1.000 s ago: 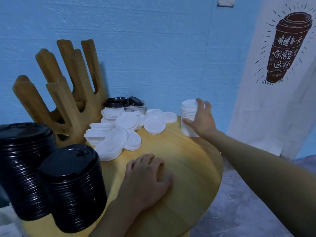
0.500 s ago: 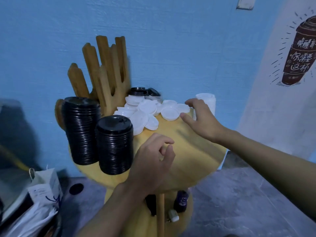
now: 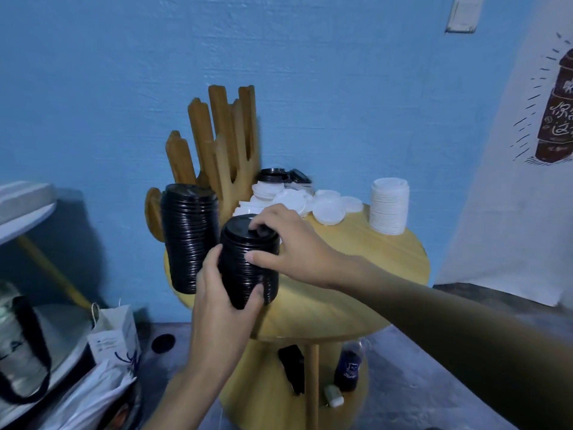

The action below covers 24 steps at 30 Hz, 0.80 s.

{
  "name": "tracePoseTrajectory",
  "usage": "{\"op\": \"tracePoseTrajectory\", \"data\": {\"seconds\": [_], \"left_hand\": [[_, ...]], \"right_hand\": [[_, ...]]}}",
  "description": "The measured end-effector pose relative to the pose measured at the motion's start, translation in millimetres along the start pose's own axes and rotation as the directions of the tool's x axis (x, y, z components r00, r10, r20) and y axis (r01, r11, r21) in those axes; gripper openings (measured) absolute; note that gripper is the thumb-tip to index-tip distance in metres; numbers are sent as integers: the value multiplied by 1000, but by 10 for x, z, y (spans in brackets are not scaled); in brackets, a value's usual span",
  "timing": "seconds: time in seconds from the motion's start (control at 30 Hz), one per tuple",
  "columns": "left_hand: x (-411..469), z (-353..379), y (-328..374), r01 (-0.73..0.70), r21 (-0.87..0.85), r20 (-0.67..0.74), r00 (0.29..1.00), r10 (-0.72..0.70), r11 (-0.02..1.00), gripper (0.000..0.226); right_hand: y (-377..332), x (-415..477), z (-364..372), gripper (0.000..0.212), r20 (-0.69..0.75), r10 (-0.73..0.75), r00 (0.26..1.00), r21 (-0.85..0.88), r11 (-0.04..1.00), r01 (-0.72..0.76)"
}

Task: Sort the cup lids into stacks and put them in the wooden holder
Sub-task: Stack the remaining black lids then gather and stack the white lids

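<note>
Together, the left hand (image 3: 223,308) curls round the base of the black lid stack (image 3: 245,274) and the right hand (image 3: 291,243) clasps its top, at the near-left edge of the surface (image 3: 356,274). A taller black stack (image 3: 189,237) stands just beside it, with the wooden holder (image 3: 229,144) behind. Loose white lids (image 3: 325,209) and a white stack (image 3: 389,206) line the far edge. Plain wood stretches rightward.

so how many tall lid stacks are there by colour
black: 2, the held stack and the left stack
white: 1, the right stack
total: 3
</note>
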<state>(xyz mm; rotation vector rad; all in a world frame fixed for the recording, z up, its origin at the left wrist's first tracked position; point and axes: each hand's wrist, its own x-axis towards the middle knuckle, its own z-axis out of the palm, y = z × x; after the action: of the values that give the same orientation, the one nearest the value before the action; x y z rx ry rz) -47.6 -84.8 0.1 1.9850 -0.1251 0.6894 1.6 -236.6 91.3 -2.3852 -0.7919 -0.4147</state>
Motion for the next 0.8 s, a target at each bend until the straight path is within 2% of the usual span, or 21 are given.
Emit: {"op": "tracePoseTrajectory", "data": {"seconds": [0.17,0.33,0.63,0.8], "left_hand": [[151,464,137,-17,8,205,979,15,1000,86],[315,1207,461,-70,-119,363,925,109,990,74],[542,2392,676,-129,-30,432,892,129,991,67],[682,2721,705,-145,-54,427,891,154,988,65]], "right_hand": [[401,-235,-349,41,-82,81,993,-161,983,-94],[960,-520,-820,45,-175,200,964,-199,952,-234],[1738,-695,-1404,37,-189,296,936,-315,885,-343],[1993,-671,-1520,38,-228,329,916,-277,880,-386]]}}
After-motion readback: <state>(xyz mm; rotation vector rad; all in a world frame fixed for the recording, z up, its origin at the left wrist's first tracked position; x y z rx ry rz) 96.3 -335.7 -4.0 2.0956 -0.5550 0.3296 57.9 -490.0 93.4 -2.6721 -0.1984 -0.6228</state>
